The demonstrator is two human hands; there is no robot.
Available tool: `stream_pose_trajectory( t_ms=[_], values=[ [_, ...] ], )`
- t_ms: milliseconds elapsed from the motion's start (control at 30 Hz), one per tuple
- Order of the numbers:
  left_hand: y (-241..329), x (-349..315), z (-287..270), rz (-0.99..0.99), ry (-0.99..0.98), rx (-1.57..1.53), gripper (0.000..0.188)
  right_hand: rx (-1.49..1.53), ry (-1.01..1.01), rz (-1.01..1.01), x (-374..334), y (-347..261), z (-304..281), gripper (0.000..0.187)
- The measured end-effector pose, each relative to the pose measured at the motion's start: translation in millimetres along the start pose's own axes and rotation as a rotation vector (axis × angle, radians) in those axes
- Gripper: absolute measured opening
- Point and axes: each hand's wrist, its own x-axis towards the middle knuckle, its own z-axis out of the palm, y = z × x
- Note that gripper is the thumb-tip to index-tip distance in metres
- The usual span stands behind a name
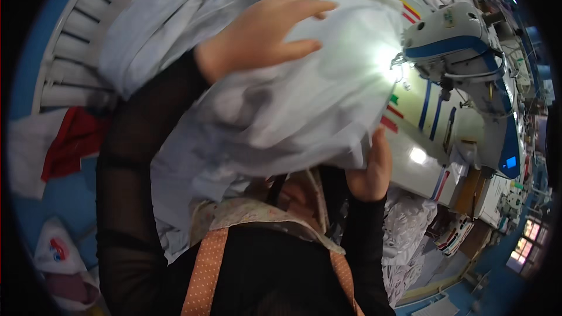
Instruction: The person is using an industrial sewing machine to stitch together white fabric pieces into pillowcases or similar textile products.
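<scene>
The left hand is pressing flat, fingers spread, on the pale blue fabric; the right hand is gripping its near-right edge. The fabric is bunched left of the sewing machine, not yet under the needle.

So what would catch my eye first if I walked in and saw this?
The big heap of pale blue-white fabric filling the middle, with the left hand spread flat on top and the right hand gripping its lower right edge. Next, the white and blue sewing machine at the right, its lamp glaring bright beside the cloth. A red cloth lies at the left.
</scene>
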Motion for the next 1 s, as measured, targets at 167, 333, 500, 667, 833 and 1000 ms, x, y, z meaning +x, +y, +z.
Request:
stream_pose_trajectory(
  t_ms=[167,333,500,667,833,1000],
  values=[
    [86,-219,-69,-0.56,0.172,0.0,0.044,-0.064,-0.314,0.349,-4,45,59,0.031],
    [160,-352,-21,-0.912,0.23,-0.156,0.056,-0.961,-0.719,-0.486,11,77,129,0.034],
    [155,-416,54,-0.914,0.372,0.019,0.056,-0.096,-0.804,0.183,29,73,218,0.03],
    [121,-420,63,-1.008,0.515,0.032,0.019,0.219,-1.038,0.365,33,38,272,0.03],
    [141,-384,15,-0.919,0.874,0.064,0.022,0.216,-1.145,0.322,41,4,283,0.04],
    [155,-329,9,-0.743,0.833,0.139,0.035,0.235,-1.033,0.174,53,-5,287,0.045]
  ],
)
